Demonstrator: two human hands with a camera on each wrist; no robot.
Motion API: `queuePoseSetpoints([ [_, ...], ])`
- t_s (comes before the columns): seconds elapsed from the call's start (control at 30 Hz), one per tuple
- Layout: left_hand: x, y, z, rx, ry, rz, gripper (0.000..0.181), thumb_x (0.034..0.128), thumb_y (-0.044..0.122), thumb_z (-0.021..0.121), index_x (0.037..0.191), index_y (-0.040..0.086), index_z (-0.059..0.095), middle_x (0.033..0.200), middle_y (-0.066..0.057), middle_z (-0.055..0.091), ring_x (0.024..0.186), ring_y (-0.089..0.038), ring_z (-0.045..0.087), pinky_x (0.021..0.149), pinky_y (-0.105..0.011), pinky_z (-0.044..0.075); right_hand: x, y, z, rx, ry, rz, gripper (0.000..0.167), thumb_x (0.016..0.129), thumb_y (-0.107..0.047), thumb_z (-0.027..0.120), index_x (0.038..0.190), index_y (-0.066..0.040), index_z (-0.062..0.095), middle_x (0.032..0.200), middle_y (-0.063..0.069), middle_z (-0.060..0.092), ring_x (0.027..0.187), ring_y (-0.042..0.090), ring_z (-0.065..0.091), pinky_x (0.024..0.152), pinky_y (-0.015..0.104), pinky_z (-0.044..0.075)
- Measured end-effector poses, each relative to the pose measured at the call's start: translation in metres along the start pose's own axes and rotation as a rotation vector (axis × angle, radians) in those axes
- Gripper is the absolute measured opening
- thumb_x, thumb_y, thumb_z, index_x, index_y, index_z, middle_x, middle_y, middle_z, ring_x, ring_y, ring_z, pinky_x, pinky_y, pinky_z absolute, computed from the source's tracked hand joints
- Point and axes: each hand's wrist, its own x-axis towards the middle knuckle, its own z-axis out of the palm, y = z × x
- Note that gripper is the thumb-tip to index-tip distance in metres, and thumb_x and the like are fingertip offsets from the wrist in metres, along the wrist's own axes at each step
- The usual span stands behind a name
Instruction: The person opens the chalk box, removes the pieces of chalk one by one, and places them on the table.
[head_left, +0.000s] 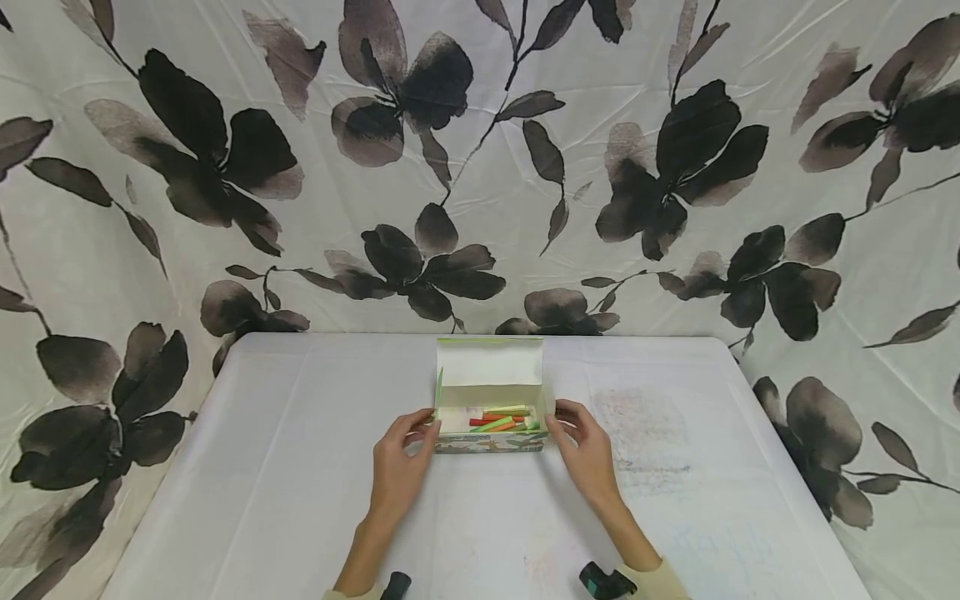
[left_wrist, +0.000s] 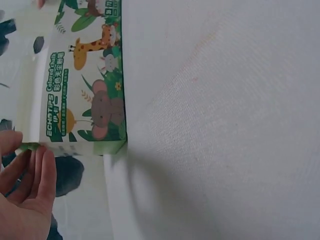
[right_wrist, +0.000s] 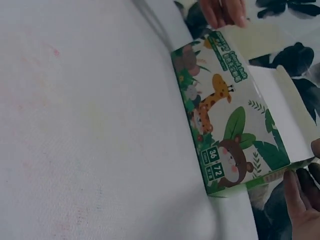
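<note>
A chalk box (head_left: 491, 444) stands on the white table with its lid (head_left: 491, 364) raised at the back. Its printed front, with cartoon animals and the words "Colored chalk", shows in both wrist views. Several chalk sticks (head_left: 504, 410) in red, orange, green and yellow lie inside, toward the right. My left hand (head_left: 400, 463) pinches a green-edged flap (left_wrist: 31, 146) at the box's left end between thumb and fingers. At the right end, my right hand (head_left: 588, 458) holds the side edge, thumb above and fingers against the outside.
A white cloth covers the table (head_left: 315, 400), marked by reddish and dark smudges (head_left: 641, 433) right of the box and faint blue marks nearer the front right. Behind the table hangs a floral curtain (head_left: 480, 167). Dark wrist devices (head_left: 603, 581) sit at both wrists.
</note>
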Motion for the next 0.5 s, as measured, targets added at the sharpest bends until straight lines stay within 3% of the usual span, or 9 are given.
queuePoseSetpoints([
  [0.27, -0.008, -0.002, -0.011, 0.013, -0.011, -0.165, 0.023, 0.0976, 0.010, 0.072, 0.113, -0.007, 0.072, 0.101, -0.016, 0.074, 0.092, -0.028, 0.073, 0.080, -0.023, 0.061, -0.012, 0.003, -0.007, 0.042, 0.035, 0.194, 0.032, 0.102, -0.021, 0.068, 0.122, 0.004, 0.065, 0.114, 0.022, 0.069, 0.104, 0.019, 0.070, 0.091, 0.025, 0.059],
  [0.4, -0.010, -0.004, -0.014, -0.026, -0.017, -0.254, 0.025, 0.0996, 0.013, 0.070, 0.111, -0.010, 0.071, 0.100, -0.020, 0.075, 0.092, -0.030, 0.075, 0.079, -0.020, 0.060, -0.016, 0.005, -0.006, 0.079, 0.059, 0.277, 0.032, 0.103, -0.022, 0.067, 0.118, 0.006, 0.065, 0.109, 0.020, 0.072, 0.094, 0.013, 0.072, 0.089, 0.025, 0.060],
  [0.5, -0.012, -0.006, -0.016, -0.082, -0.017, -0.309, 0.027, 0.1005, 0.013, 0.069, 0.110, -0.012, 0.071, 0.098, -0.020, 0.075, 0.091, -0.030, 0.075, 0.078, -0.019, 0.060, -0.020, 0.007, -0.004, 0.167, 0.074, 0.329, 0.033, 0.103, -0.021, 0.066, 0.114, 0.009, 0.063, 0.105, 0.018, 0.073, 0.091, 0.014, 0.073, 0.090, 0.028, 0.060],
])
